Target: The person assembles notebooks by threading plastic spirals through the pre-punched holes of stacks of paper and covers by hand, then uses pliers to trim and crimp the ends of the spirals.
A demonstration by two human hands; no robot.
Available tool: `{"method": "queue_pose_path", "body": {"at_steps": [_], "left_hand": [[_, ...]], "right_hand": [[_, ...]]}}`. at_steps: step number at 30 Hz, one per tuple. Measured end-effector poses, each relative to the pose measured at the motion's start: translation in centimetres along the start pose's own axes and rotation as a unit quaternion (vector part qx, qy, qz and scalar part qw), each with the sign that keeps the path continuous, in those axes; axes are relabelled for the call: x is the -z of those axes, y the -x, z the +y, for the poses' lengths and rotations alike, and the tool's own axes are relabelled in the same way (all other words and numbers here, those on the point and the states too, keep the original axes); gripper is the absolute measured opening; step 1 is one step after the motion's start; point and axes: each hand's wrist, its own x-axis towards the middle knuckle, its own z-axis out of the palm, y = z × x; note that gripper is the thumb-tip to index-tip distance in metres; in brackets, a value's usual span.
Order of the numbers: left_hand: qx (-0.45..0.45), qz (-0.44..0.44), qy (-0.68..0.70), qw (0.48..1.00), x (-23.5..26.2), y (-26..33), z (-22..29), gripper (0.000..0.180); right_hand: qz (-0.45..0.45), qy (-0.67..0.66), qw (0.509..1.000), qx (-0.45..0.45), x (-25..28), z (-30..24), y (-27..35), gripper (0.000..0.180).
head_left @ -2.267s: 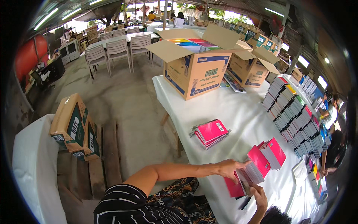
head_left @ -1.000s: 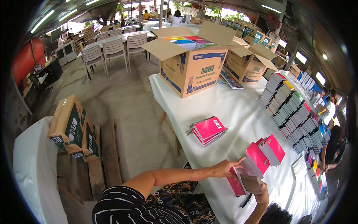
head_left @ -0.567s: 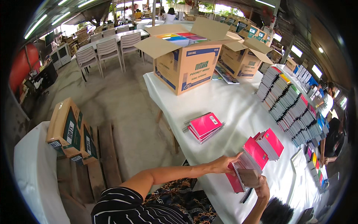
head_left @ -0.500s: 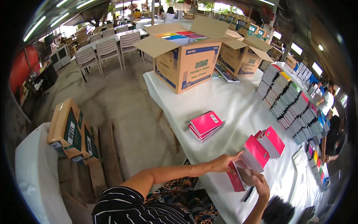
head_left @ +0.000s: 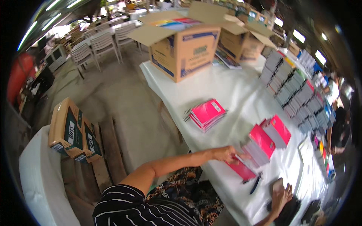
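My left hand (head_left: pixel 226 153) is at the upper end of a red spiral notebook (head_left: pixel 245 172), its fingers closed about that edge, blurred by motion. Against that notebook stand two thick piles of red notebooks (head_left: pixel 263 138). My right hand (head_left: pixel 279 196) is farther right, low over the table, with a flat brownish rectangular thing (head_left: pixel 278 186) at its fingers; its kind is unclear. Between the hands lies a slim dark pen-like thing (head_left: pixel 256 184). A small pile of red spiral notebooks (head_left: pixel 207 113) sits farther off to the left.
Two open cartons (head_left: pixel 196 51) stand at the table's far end, the nearer one filled with colourful notebooks. Tall notebook stacks (head_left: pixel 296 90) line the right side. A black fuzzy thing (head_left: pixel 288 211) lies below my right hand. Sealed boxes (head_left: pixel 71 130) rest at left, beside a wooden pallet (head_left: pixel 111 145).
My right hand has moved away from the red notebook, down and to the right, with the brownish thing. My left hand remains at the notebook. The dark pen-like thing is now more exposed.
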Motion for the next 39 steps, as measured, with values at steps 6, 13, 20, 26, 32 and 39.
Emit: {"method": "queue_pose_path", "body": {"at_steps": [6,13,20,26,32,39], "left_hand": [[0.134,0.025,0.094,0.986,0.7,1.9,0.2,0.053],[0.098,0.031,0.081,0.991,-0.6,1.2,2.6,0.059],[0.094,0.066,0.015,0.993,-2.0,1.2,3.2,0.071],[0.073,0.087,-0.073,0.991,-1.3,2.8,1.3,0.062],[0.042,0.133,-0.156,0.978,-3.0,2.6,1.9,0.055],[0.006,0.192,-0.281,0.94,-3.8,3.2,3.2,0.043]], "right_hand": [[-0.121,-0.2,0.972,-0.006,-0.7,-13.2,2.7,0.054],[-0.063,-0.179,0.982,-0.008,-1.1,-13.3,3.3,0.072],[-0.08,-0.132,0.987,-0.039,-4.1,-15.0,2.0,0.064],[-0.104,-0.192,0.971,-0.103,-2.6,-13.2,2.2,0.052],[-0.066,-0.076,0.99,-0.102,-3.6,-12.4,4.0,0.053],[0.032,-0.356,0.923,-0.146,3.8,-16.5,2.8,0.038]]}}
